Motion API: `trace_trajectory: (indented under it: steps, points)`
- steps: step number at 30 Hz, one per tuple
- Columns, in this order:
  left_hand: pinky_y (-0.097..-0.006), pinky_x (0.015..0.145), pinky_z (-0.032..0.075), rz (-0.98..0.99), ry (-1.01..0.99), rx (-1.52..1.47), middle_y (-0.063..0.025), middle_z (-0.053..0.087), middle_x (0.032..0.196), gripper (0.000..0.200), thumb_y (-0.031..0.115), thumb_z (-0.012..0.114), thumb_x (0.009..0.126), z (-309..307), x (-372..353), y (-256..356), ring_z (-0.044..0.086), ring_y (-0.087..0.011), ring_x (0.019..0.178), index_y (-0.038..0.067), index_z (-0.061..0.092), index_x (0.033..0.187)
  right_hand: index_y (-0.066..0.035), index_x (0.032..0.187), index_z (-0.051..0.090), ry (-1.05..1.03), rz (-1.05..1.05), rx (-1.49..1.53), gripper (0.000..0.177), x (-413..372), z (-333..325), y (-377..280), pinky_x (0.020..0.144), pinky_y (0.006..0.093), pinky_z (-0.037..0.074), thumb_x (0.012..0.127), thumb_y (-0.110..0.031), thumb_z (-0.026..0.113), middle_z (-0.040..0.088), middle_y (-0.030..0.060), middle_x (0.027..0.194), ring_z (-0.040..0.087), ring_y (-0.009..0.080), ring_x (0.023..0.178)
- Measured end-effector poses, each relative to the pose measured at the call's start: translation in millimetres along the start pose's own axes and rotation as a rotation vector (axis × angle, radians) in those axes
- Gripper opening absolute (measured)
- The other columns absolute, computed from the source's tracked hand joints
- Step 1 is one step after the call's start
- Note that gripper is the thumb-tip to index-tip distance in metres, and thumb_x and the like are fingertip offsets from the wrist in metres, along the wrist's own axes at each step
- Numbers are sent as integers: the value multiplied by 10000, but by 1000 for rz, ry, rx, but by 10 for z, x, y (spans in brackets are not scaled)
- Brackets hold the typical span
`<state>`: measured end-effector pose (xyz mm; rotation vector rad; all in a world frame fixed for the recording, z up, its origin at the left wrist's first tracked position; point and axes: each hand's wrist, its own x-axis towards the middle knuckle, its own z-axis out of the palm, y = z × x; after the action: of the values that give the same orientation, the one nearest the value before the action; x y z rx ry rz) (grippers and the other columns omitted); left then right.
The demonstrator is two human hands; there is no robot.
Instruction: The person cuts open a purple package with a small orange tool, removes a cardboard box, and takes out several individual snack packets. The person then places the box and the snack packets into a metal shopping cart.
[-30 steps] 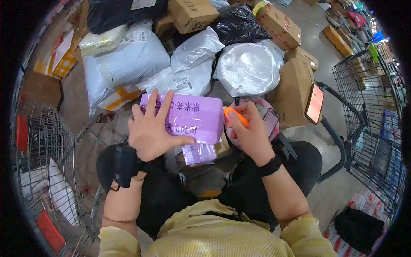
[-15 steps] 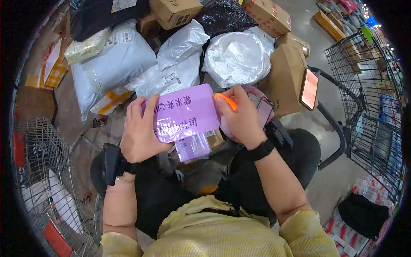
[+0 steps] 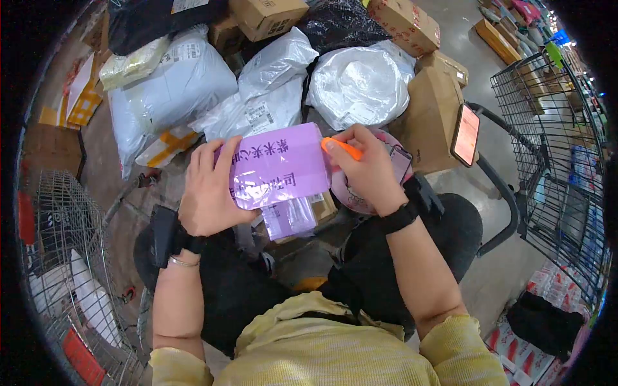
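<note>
My left hand (image 3: pixel 215 186) grips the left side of a purple printed box (image 3: pixel 280 164), fingers behind its upper edge and thumb low. Dark characters on the box appear upside down, and its glossy face is turned up towards me. My right hand (image 3: pixel 365 168) pinches a small orange cutter-like tool (image 3: pixel 342 149) against the box's upper right edge; its tip is hard to make out. Below the box, a smaller purple wrapped package (image 3: pixel 290 219) shows over a cardboard box. A phone lying on a round pink item (image 3: pixel 354 196) is partly hidden behind my right hand.
White plastic parcels (image 3: pixel 170 90), a round wrapped parcel (image 3: pixel 359 87) and cardboard boxes (image 3: pixel 434 119) are piled ahead. A lit phone (image 3: pixel 465 135) is at the right beside a black cart handle (image 3: pixel 512 212). Wire carts stand left (image 3: pixel 71 238) and right (image 3: pixel 547 141).
Both hands and the purple box stay almost in place. The orange tool has tilted slightly and shifted a little right along the box edge.
</note>
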<state>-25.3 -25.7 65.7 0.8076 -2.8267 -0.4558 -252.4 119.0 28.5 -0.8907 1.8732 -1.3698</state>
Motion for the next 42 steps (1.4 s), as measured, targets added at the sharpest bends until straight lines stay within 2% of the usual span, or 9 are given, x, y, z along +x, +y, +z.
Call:
trace_trajectory:
  steps: [6,10,13,14,17,20,25,28,42]
  points:
    - [-486,1033,386,-27,-5,-7,-189,439,1283,1065,323,887,458,26,15,-83,418,-400,1219,101,415,1387,-10,903,599,-228,133,69,217,-15,-164,-151,678,277,479,872,-199,700,634,66,789,577,108,733]
    - [-479,1035,390,-54,-5,-7,-185,437,1293,1071,342,895,452,9,32,-95,416,-396,1224,96,425,1382,-11,887,596,-310,81,-24,218,-131,-203,-70,680,281,477,873,-201,702,635,69,790,580,117,730]
    - [-477,1034,392,-76,16,-39,-180,451,1285,1026,329,879,470,-16,46,-86,427,-396,1215,89,445,1368,-6,901,601,-299,-61,-271,215,-234,-313,-254,684,295,487,869,-188,711,660,83,823,617,141,761]
    - [-472,1037,386,-7,32,-63,-172,462,1276,996,313,865,481,-14,49,-109,433,-389,1215,90,454,1361,-6,901,601,-319,-70,-275,215,-239,-310,-290,684,295,487,869,-188,711,660,83,823,617,141,761]
    - [-463,1044,374,99,59,-119,-156,483,1255,944,286,840,498,0,11,-104,449,-371,1210,91,472,1345,-16,958,611,-58,6,-78,201,-240,-243,-386,754,272,513,852,-141,726,678,83,865,651,152,835]
    - [-452,1072,364,172,-3,-195,-156,475,1305,959,235,838,490,-22,2,-83,437,-364,1250,44,461,1351,-19,969,612,-45,-85,-76,209,-234,-157,-368,763,273,522,836,-117,738,678,76,861,657,153,839]
    - [-439,1087,337,270,38,-284,-154,481,1349,936,212,811,499,60,-22,-158,419,-351,1309,42,457,1349,-21,913,625,-336,-410,-353,260,-206,178,-480,688,342,512,774,-175,782,652,129,908,652,289,790]
    - [-427,1049,360,268,35,-315,-143,500,1324,910,231,810,510,55,-15,-185,448,-338,1282,57,469,1336,-25,881,617,-272,-511,-455,240,-145,338,-566,670,370,505,767,-165,776,629,121,848,632,308,767]
    - [-429,1036,373,269,52,-358,-137,510,1315,949,229,814,457,98,-8,-250,456,-335,1272,74,481,1332,-67,911,628,-262,-564,-511,185,-191,481,-496,632,379,499,782,-136,740,600,96,874,626,303,761]
